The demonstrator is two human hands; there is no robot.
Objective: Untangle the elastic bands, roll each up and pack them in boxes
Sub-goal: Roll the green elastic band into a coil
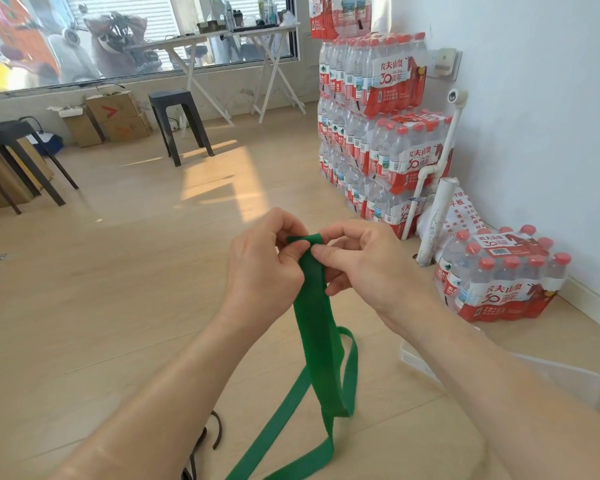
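Note:
A green elastic band point(317, 344) hangs from both my hands in the middle of the view. My left hand point(267, 268) pinches its folded top end with thumb and fingers. My right hand point(364, 268) pinches the same end from the other side, thumb against the band. The band drops in flat strips and loops down to the floor near the bottom edge. A dark band point(201, 445) lies on the floor under my left forearm, partly hidden. A clear plastic box point(561, 379) sits on the floor behind my right forearm.
Stacked packs of water bottles point(378, 126) stand against the right wall, with one more pack point(503, 275) on the floor. A white pipe point(433, 220) leans there. Dark stools point(181, 123), cardboard boxes point(115, 116) and a folding table point(222, 39) stand at the back.

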